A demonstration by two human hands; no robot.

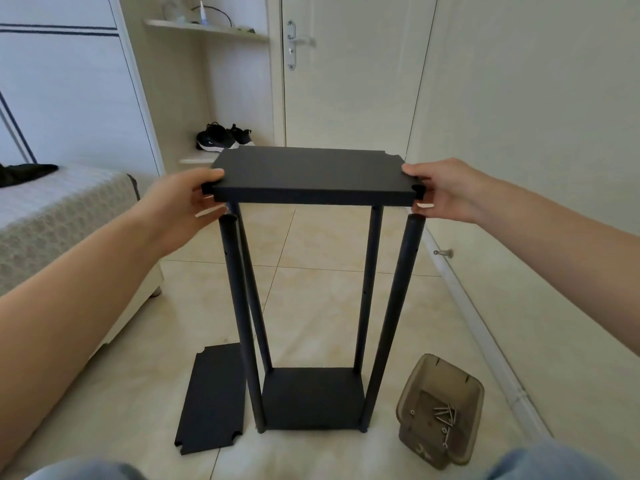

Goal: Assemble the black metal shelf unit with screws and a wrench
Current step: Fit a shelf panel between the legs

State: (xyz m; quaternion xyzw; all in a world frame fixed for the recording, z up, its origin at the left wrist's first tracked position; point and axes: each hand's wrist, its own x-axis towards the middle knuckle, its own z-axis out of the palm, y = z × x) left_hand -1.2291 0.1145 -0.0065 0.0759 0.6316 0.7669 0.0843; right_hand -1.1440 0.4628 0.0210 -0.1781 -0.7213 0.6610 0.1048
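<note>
I hold the top panel (311, 174) level above the shelf frame (391, 317). My left hand (187, 199) grips its left short edge, thumb lying on the top face and fingers curled underneath. My right hand (446, 192) grips the right short edge the same way. The panel's front corner notches sit just above the rounded tops of the frame's two near posts, which are not seated in them. The two far posts run up behind the panel's front edge, and I cannot tell whether they touch it.

The frame stands upright on the tiled floor (311, 244), its four black posts rising from the base panel (311, 398). Just left of the frame's foot a spare panel (211, 400) lies flat on the floor, its notched corners showing. To the right of the frame's foot, a little apart, sits a smoky translucent tub (405, 400) with loose screws (445, 412) inside. Left of the frame is a bed (62, 216). Beyond the frame stand a closed door (353, 71) and a pair of dark shoes (223, 138) on a low ledge.
</note>
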